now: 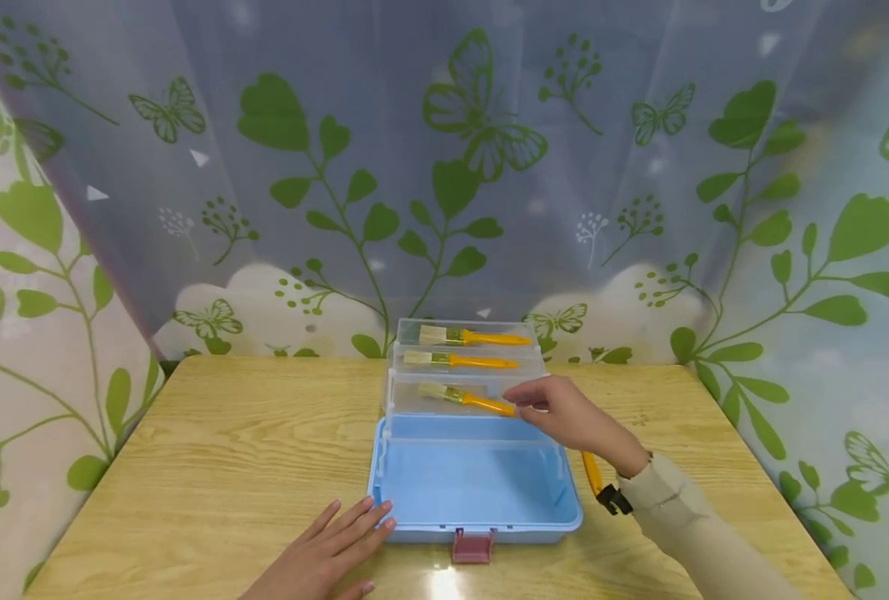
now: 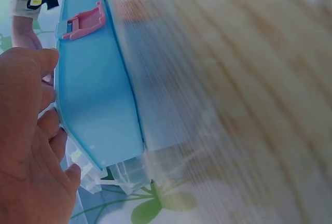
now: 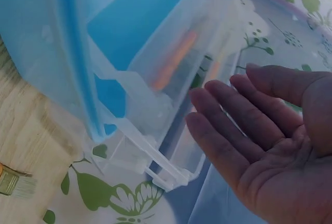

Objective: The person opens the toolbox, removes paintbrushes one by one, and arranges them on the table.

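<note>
A light blue storage box (image 1: 474, 483) stands open on the table, with three clear trays fanned out behind it. One paintbrush with a yellow-orange handle lies in each: a top brush (image 1: 496, 338), a middle brush (image 1: 481, 362) and a lower brush (image 1: 489, 404). My right hand (image 1: 564, 417) hovers at the handle end of the lower brush; its fingers are loosely bent around nothing in the right wrist view. At the box's front left corner my left hand (image 1: 332, 550) rests its fingertips on the rim, fingers nearly straight.
Another paintbrush (image 1: 591, 472) lies on the wooden table (image 1: 264, 442) right of the box, partly hidden by my right forearm. A pink latch (image 1: 472, 547) hangs at the box front. Patterned curtains (image 1: 384, 208) close off the back and both sides.
</note>
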`<state>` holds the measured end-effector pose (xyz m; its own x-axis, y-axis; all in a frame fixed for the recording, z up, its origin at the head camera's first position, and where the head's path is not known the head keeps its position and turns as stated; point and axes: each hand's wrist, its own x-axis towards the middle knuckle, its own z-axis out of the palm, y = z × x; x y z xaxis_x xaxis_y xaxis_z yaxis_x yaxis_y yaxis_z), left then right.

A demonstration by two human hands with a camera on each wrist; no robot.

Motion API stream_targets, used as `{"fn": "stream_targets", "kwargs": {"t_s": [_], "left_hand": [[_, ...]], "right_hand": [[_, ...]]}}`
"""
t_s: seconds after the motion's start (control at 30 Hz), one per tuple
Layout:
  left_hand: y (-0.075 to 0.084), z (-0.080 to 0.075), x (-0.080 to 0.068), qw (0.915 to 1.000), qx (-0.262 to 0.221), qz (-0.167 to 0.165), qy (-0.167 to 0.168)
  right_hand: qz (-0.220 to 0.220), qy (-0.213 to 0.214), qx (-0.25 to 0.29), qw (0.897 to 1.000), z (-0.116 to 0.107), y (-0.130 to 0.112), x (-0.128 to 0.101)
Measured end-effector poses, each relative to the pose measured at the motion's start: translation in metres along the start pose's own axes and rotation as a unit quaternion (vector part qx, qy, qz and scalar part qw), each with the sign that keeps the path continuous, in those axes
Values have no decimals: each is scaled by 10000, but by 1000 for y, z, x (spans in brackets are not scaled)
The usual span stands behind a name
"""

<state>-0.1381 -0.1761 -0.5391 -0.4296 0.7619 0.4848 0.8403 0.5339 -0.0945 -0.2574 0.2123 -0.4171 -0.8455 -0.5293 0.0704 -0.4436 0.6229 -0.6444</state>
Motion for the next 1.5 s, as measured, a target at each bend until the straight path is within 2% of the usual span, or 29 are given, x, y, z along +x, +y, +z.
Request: {"fn": "stream_targets", "kwargs": {"t_s": [0.1,0.2,0.47,0.6,0.8,0.93,1.13,1.5], "left_hand": [[0,-1,1,10000,-17,-14,9],[0,-2,2,10000,-28,-42,5],[0,-2,0,9999,144,-8,-53],[1,0,1,10000,61,-28,-71],[1,4,-1,10000,29,-39,-41],[1,4,-1,10000,28,-39,19],[0,2,1,10000,27,-21,30],[1,0,0,10000,38,-34,-16]], "right_hand": [[7,-203,-355,9992,1,-1,9],[88,-195,-457,9987,3,-1,16],[85,-324,-257,9991,10,8,31],[111,-255,-249,9993,13,12,31],[484,-56,-584,9971,21,9,33],[545,12,-822,9951,28,3,36],[234,138,-1009,9945,30,0,40],[-212,-3,-1375,9903,31,-1,40]]}}
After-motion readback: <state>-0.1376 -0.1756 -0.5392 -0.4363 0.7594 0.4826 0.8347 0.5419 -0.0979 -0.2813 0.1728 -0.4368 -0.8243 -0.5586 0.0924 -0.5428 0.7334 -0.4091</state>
